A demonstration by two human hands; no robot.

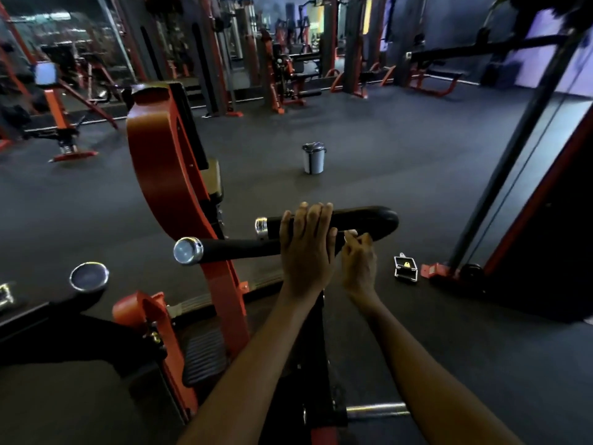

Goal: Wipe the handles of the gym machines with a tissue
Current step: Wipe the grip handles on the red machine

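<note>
The left hand (306, 248) lies flat over the black foam handles of an orange-framed gym machine (167, 175), fingers straight and pressed together, their tips reaching over the far handle (359, 221). The near handle (237, 248) runs roughly left to right, tilted slightly up toward the right, and its chrome end cap (187, 250) points left. The far handle lies almost parallel just behind it, its own chrome cap (261, 228) also facing left, and its right end curves round into a rounded black bend.

The right hand (359, 261) sits just beside the left, at the right part of the near handle, fingers curled and pinching a small white tissue (351, 234) that only just shows above the knuckles, against the handle's underside.

On the dark rubber floor (401, 155) beyond stands a small grey lidded bin (313, 158). To the right a metal cable attachment (406, 268) lies near the foot of a cable tower (529, 220). More orange machines line the back wall.
</note>
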